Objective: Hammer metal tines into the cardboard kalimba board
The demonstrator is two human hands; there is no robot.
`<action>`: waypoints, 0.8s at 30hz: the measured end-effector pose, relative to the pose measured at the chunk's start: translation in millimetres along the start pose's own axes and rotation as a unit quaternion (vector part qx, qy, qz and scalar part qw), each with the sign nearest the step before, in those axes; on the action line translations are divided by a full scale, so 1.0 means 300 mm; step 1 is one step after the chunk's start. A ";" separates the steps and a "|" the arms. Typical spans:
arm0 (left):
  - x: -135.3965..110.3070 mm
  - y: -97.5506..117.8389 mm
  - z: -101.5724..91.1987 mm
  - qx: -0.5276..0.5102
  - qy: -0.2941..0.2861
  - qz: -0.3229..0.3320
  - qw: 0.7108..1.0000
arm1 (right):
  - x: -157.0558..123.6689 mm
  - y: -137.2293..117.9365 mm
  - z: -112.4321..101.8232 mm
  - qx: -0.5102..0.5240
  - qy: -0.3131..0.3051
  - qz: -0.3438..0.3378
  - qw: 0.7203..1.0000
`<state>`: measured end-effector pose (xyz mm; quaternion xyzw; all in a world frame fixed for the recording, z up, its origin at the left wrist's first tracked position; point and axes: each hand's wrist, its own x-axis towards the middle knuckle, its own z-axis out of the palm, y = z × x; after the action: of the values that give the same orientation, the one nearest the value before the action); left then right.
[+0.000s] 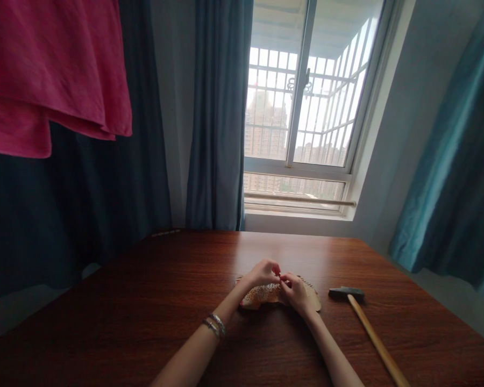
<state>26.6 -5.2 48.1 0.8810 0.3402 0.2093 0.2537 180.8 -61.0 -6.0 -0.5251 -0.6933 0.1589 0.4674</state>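
Note:
My left hand (265, 273) and my right hand (295, 291) meet over a flat, tan, curved-edged piece (262, 293) with a dotted pattern, lying on the brown wooden table (165, 317). The fingertips of both hands are pinched close together. Something tiny and reddish shows between them, too small to name. Part of the tan piece is hidden under my hands, and a row of small dark marks runs along its right edge. To the right lies a hammer (347, 293) with a dark head and a long wooden handle pointing toward me.
Blue curtains (220, 118) hang behind the table and at the right. A window (298, 107) with outer bars stands beyond the far edge. A pink cloth (56, 70) hangs at upper left. Silver bracelets (215, 325) circle my left wrist.

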 end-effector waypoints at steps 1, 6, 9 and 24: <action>0.002 -0.003 0.003 -0.001 0.002 0.001 1.000 | 0.000 0.000 -0.001 0.002 -0.001 0.001 1.000; 0.008 -0.021 0.012 0.000 0.005 0.001 1.000 | -0.006 -0.004 0.001 0.008 -0.003 0.003 1.000; 0.009 -0.028 0.016 -0.001 0.007 -0.001 1.000 | -0.005 -0.011 0.002 0.010 -0.003 0.007 1.000; 0.016 -0.032 0.043 0.009 0.017 -0.052 0.998 | -0.194 -0.052 -0.378 -0.097 0.150 0.141 0.974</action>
<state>32.2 0.5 33.1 0.8606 0.3917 0.2077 0.2506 264.9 -148.9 35.3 -0.6781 -0.5462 0.0745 0.4861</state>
